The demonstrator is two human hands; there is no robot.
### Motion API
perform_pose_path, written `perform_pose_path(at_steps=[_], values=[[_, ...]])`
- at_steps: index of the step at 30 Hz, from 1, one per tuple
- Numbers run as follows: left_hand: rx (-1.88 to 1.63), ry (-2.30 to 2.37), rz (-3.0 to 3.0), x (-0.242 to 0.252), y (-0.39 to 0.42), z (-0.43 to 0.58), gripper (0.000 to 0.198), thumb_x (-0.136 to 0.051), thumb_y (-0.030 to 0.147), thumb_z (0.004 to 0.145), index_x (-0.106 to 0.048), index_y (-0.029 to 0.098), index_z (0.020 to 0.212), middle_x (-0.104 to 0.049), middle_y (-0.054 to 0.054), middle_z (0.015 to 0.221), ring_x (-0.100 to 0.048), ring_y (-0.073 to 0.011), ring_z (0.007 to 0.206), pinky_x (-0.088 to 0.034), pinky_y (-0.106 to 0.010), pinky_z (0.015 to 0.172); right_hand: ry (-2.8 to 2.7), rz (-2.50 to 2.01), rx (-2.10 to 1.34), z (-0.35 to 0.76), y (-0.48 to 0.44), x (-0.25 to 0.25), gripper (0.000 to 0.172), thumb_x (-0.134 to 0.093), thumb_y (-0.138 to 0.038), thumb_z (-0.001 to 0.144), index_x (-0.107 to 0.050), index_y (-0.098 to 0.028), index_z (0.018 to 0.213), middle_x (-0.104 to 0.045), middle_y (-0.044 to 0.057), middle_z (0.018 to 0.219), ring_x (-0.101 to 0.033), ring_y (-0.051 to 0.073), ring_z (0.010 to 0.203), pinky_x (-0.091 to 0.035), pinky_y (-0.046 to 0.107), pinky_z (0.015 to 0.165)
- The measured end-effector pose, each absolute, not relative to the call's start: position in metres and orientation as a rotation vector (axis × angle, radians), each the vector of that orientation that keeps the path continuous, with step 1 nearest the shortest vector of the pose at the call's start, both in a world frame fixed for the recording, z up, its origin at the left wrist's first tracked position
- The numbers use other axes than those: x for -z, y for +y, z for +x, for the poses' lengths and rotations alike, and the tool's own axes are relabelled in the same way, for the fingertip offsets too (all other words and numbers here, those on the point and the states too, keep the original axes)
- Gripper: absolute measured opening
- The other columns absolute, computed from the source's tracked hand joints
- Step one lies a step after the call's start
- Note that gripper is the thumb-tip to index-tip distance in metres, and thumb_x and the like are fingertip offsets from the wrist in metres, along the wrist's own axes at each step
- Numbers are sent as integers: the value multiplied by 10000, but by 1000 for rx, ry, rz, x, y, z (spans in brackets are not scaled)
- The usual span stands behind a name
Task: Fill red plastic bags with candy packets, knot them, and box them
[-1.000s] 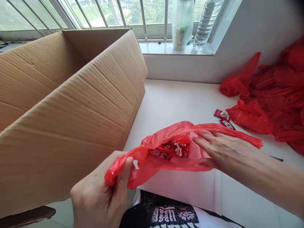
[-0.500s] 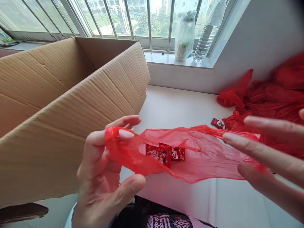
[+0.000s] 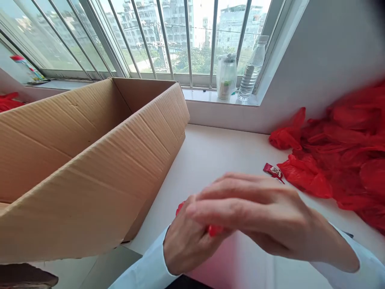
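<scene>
My left hand (image 3: 194,239) is closed around a red plastic bag (image 3: 214,230). Bits of the bag show between the hands and at the left hand's far side, while a blurred pink sheen below looks like its hanging part. My right hand (image 3: 258,204) lies across the top of the left, its fingers stretched out and smeared by motion; its thumb and palm side are hidden. Small red candy packets (image 3: 273,170) rest on the white table (image 3: 210,152) beyond the right hand. The packets seen inside the bag earlier are out of sight.
A large open cardboard box (image 3: 141,156) takes up the left side. Red plastic bags (image 3: 357,148) are heaped at the right against the wall. On the windowsill stand a clear bottle (image 3: 252,74) and a plastic-wrapped container (image 3: 226,78), before a barred window.
Both hands have come together; the right moved left over the left hand. The bag, stretched between them before, is now bunched and mostly covered. My view has tilted upward.
</scene>
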State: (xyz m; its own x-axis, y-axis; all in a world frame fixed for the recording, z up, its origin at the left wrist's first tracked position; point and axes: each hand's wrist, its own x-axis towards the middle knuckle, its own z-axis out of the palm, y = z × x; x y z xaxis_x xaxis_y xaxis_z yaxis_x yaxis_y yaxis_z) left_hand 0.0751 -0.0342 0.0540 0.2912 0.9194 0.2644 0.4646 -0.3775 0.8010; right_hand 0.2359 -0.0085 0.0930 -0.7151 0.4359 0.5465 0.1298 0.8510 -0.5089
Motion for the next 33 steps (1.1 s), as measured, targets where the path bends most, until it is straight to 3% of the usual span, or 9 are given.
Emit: perform_pose_path(at_steps=[2,4,9,13,16,19,25,29,33], values=[[-842,1070,1790,-49,-32,67,405,-318,361,980,-618,210,755,-572,48,624,-497,-76,529,-413,-199,519,-2216,-525,-665,243,2,-84,335,-486,-117,925,-539,-206,1243,-644,28,1159,-591,130,1050,-494,253,893],[-773,993,1515,-43,-30,59,407,-312,410,984,-595,188,794,-520,43,604,-401,-68,500,-369,-195,490,-2179,-667,-830,254,13,-69,320,-571,-172,896,-570,-239,1209,-645,32,1140,-603,149,1022,-502,275,870],[-797,910,1148,-29,-25,55,398,-360,521,951,-575,188,982,-415,61,541,-367,-61,475,-326,-174,476,-1705,-721,-1524,258,27,-27,103,-631,-275,868,-642,-173,857,-657,6,736,-624,107,673,-519,218,626],[-885,771,969,-27,-19,52,391,-318,499,968,-468,229,1208,-575,30,599,-444,-69,478,-419,-198,551,-1603,-763,-1212,249,8,-27,44,-646,-177,849,-638,-212,874,-666,-3,793,-626,100,724,-512,202,654],[-836,775,1055,-32,-16,39,214,-518,359,921,-599,178,1001,-593,6,707,-507,-73,611,-428,-182,613,-2098,-602,-1067,247,-10,-38,119,-594,-120,871,-631,-220,924,-672,7,879,-615,103,770,-493,214,690],[-747,843,1466,-37,-22,29,36,-599,163,825,-591,148,793,-578,17,709,-485,-64,608,-396,-166,586,-2218,-546,-1035,247,-11,-39,104,-582,-154,886,-625,-235,934,-665,-5,856,-606,102,742,-477,211,668],[-966,1237,2666,-30,-41,42,236,-415,33,844,-497,170,670,-591,11,656,-447,-93,536,-351,-223,533,-2005,-744,-1320,222,18,-19,278,-380,-270,985,-596,-272,1161,-673,21,1032,-637,130,886,-503,218,771],[-1317,1310,2559,-17,-38,46,197,-387,57,848,-543,160,787,-621,9,653,-446,-79,483,-366,-203,487,-2215,-615,-1489,209,26,-9,348,-459,-288,948,-556,-282,1282,-660,41,1160,-652,172,922,-535,243,767],[-1466,1465,2592,-2,-31,44,202,-382,72,836,-523,183,744,-648,-2,716,-511,-79,500,-369,-202,453,-2323,-646,-1105,224,30,13,355,-537,-262,900,-613,-333,1239,-696,29,1086,-680,194,847,-558,244,686]])
